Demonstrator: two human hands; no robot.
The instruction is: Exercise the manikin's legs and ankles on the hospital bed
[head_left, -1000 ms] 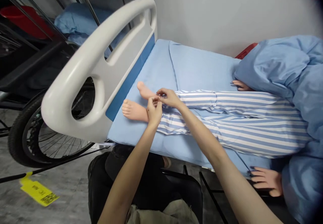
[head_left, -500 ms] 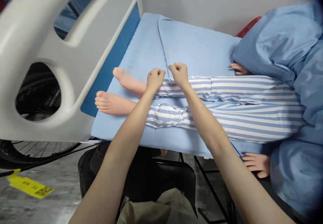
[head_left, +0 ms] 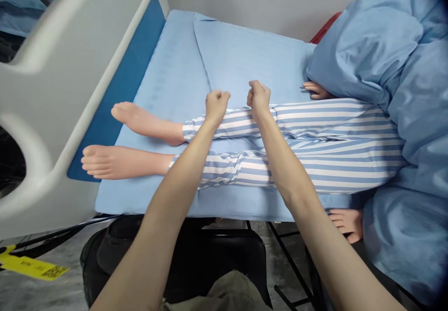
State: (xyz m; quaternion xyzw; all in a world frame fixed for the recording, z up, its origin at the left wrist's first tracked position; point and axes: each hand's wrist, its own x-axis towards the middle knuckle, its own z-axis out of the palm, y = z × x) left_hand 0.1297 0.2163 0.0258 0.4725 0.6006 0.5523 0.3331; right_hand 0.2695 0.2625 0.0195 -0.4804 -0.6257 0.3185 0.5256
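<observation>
The left hand (head_left: 216, 105) and right hand (head_left: 260, 98) are held apart, curled into fists, by the striped trousers' (head_left: 332, 154) far leg; the near bare foot (head_left: 128, 162) is seen at left.

Yellow tag (head_left: 21, 263) with QR code (head_left: 55, 272), illegible lettering (head_left: 34, 265)

Location, as I log it from my remote station: a hospital-style care room, apparently a practice ward. Supporting items: one bed with moulded end board (head_left: 80, 49), pale with a blue strip (head_left: 117, 94); one light-blue sheet (head_left: 164, 68), covering the mattress; one manikin (head_left: 115, 162) lying as patient, smooth plastic-looking feet, striped pyjama trousers (head_left: 343, 124); one blue quilt (head_left: 416, 101), heaped over its upper part.
</observation>
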